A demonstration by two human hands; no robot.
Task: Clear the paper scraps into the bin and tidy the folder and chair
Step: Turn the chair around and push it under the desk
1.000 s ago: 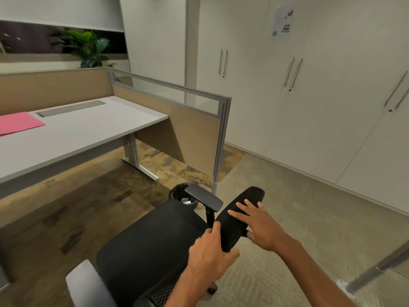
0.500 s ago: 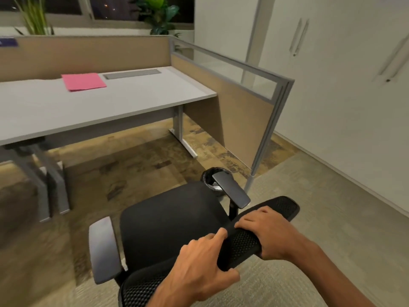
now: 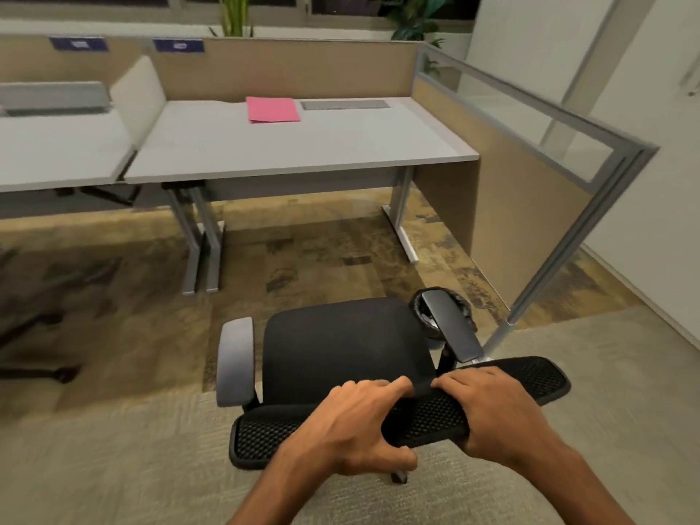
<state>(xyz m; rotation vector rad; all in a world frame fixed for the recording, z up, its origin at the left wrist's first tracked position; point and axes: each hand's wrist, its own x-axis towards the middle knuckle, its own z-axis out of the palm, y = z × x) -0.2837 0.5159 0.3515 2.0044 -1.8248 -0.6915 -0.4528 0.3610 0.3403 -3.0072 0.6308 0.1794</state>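
Observation:
A black office chair [image 3: 341,346] with grey armrests stands on the carpet in front of me, its seat facing the desk. My left hand [image 3: 356,426] and my right hand [image 3: 496,411] both grip the top edge of its mesh backrest. A pink folder [image 3: 272,109] lies flat on the grey desk [image 3: 303,145], towards the back. A small black bin [image 3: 464,316] sits on the floor just right of the chair, mostly hidden behind the right armrest. I see no paper scraps on the desk or floor.
A tan partition with a glass top and metal post [image 3: 530,293] closes the desk's right side, close to the bin. A second desk [image 3: 57,149] adjoins on the left, with another chair's base [image 3: 41,369] on the floor. White cupboards line the right wall.
The chair has swung round from side-on to square with the desk. My right hand, first lying flat on the backrest, has closed on its top edge. My view has turned left.

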